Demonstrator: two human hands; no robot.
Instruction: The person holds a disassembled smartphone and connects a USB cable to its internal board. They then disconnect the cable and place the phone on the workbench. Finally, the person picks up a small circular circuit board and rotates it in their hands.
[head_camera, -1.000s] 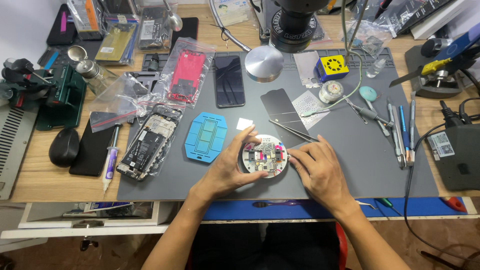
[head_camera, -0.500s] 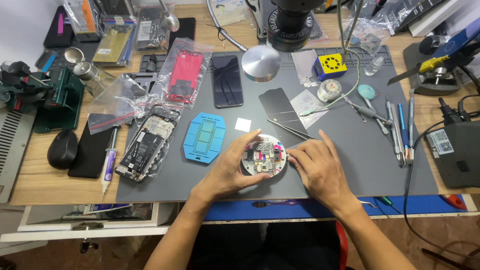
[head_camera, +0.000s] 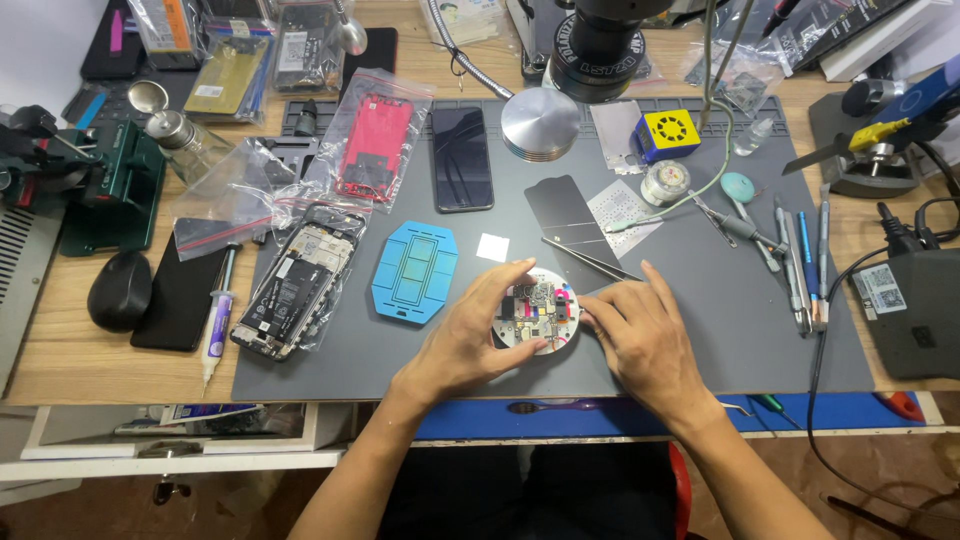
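Dish: a small round white dish (head_camera: 540, 310) of tiny coloured phone parts sits at the near middle of the grey work mat (head_camera: 720, 340).
Left hand (head_camera: 470, 335): cupped round the dish's left rim, fingers curled on it.
Right hand (head_camera: 640, 335): fingertips pinched narrow at the dish's right edge; whether they hold a part, I cannot tell.
Change: since a second ago both hands have stayed at the dish, which has hardly shifted; the sorting looks ongoing.
Nearby: metal tweezers (head_camera: 590, 260) just beyond, blue octagonal jig plate (head_camera: 415, 272) to the left.

Grey mat (head_camera: 700, 330), blue stepped pad (head_camera: 415, 272), red phone shell (head_camera: 375, 147), seemingly multicoloured round dish (head_camera: 540, 312).
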